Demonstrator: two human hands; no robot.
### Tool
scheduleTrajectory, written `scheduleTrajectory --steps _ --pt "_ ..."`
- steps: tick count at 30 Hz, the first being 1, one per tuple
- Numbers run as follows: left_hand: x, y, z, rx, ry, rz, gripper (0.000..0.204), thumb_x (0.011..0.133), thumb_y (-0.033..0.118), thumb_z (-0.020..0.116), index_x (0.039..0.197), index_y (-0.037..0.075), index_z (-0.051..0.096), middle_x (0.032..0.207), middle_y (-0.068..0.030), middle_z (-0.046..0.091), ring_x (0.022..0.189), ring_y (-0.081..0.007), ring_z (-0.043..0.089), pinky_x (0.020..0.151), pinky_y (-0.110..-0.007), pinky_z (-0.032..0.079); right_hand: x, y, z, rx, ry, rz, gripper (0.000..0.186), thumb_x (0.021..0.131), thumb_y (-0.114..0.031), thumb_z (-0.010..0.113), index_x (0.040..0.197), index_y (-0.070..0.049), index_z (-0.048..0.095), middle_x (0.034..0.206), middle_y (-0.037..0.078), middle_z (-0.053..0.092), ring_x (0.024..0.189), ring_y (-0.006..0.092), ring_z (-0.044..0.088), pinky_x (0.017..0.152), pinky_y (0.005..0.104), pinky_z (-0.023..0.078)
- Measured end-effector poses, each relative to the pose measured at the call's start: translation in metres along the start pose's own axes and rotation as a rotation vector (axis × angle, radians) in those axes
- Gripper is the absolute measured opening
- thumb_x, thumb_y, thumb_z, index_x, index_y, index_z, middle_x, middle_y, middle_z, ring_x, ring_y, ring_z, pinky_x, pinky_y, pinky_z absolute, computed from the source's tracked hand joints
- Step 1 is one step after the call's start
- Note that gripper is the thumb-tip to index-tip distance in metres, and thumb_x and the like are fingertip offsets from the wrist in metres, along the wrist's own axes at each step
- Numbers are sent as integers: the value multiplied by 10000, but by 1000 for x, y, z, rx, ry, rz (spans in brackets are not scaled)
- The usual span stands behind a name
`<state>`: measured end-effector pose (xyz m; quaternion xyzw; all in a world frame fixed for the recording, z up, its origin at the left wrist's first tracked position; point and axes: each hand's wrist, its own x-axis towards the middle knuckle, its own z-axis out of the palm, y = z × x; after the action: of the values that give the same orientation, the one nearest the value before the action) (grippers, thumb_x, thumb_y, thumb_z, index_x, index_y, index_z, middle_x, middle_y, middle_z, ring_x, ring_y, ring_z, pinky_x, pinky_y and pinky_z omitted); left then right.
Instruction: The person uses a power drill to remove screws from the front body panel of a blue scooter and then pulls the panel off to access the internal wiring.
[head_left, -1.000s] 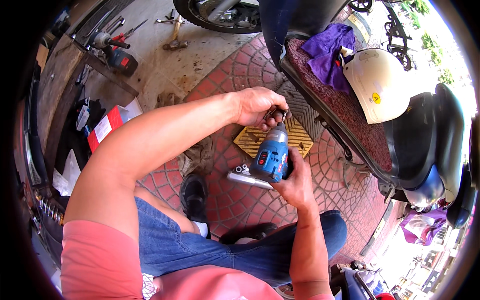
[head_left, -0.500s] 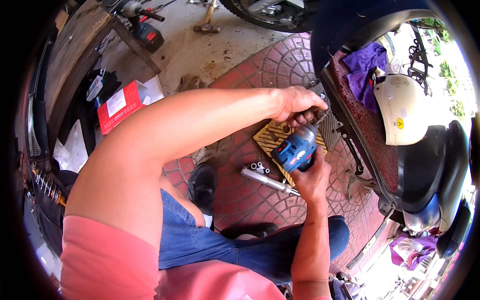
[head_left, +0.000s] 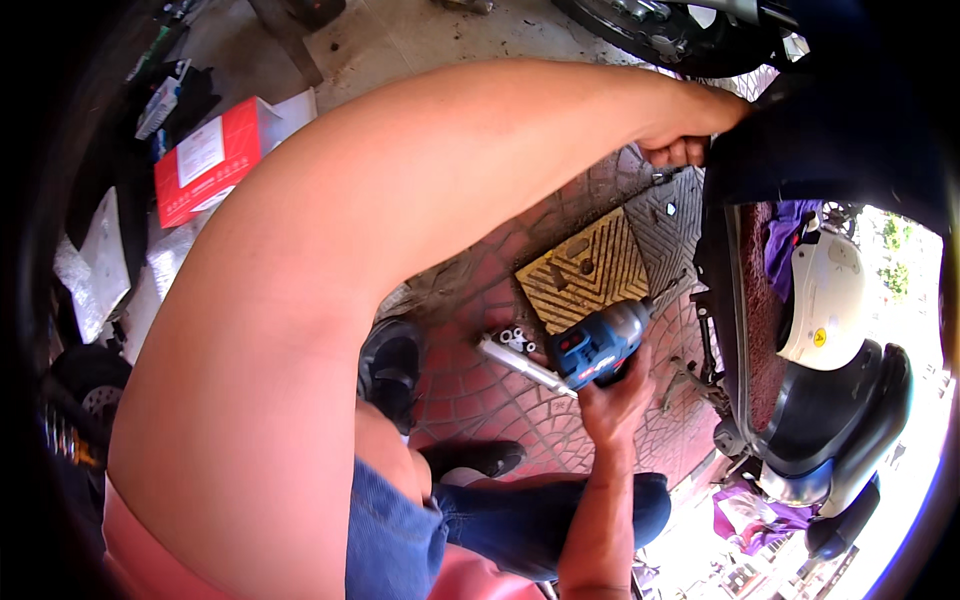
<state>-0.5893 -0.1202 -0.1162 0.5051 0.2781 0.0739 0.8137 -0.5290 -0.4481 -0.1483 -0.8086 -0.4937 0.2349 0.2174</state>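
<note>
My left arm stretches across the view to the scooter's dark front panel. There my left hand is closed with curled fingers; the panel's edge hides its fingertips and anything in them. My right hand grips a blue cordless impact driver by its handle. The driver's nose points up and right, over the near corner of a yellow ribbed tile. Just left of the driver, a silver metal tube lies on the red paving beside several small metal rings.
The scooter stands along the right, with a white helmet and a purple cloth on it. A grey ribbed tile adjoins the yellow one. At left lies a red and white box. A motorcycle wheel is at the top.
My left hand has left the driver's tip and moved up and right to the scooter's front panel. The driver, still in my right hand, has come down slightly. The view has shifted.
</note>
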Motion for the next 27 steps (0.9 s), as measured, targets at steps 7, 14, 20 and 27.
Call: scheduleTrajectory --steps 7,14,20,27 --pt "33 -8 -4 38 7 -4 340 969 533 512 868 210 554 625 28 417 455 -74 244 461 -286 254 9 18 19 56 61 41 591 702 -181 877 1195 -23 592 915 105 720 797 173 697 767 322 566" --pt "39 -17 -12 -80 -111 1 470 971 605 475 1207 209 570 642 13 438 463 -80 265 481 -289 280 55 8 46 152 23 80 758 743 -256 925 1341 -13 526 1177 71 658 1063 162 635 958 323 515" --pt "40 -23 -28 33 -219 14 548 965 646 485 1266 195 567 641 13 428 473 -83 257 502 -295 298 94 -12 72 186 143 26 682 768 -127 874 1335 9 521 1203 108 649 1041 179 624 961 332 505" --pt "53 -22 -34 93 -270 34 512 949 624 567 1089 132 595 702 2 503 482 -104 311 551 -340 368 120 -15 76 107 263 14 613 778 -97 857 1292 27 548 1164 106 657 1020 163 619 943 315 507"
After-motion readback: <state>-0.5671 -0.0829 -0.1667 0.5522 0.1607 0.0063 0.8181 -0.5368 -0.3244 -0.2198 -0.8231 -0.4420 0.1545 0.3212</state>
